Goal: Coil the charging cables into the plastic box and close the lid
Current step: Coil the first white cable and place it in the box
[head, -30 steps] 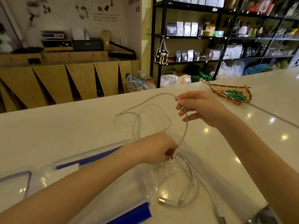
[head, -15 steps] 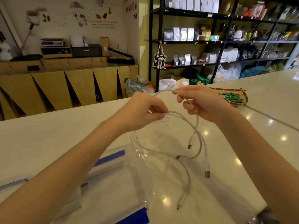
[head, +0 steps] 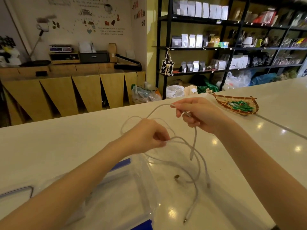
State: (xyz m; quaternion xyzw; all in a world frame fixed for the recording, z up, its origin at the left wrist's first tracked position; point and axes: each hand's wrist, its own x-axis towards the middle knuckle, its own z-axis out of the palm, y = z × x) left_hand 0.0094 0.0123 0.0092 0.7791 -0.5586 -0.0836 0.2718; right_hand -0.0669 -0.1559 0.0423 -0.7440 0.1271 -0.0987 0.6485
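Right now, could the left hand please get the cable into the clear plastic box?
Probably yes: the left hand pinches the white charging cable just above the open clear plastic box, and nothing lies between them.

A glossy white counter [head: 49, 146] carries a clear plastic box [head: 119, 193] and woven tray [head: 235, 105], perhaps holding sweets.
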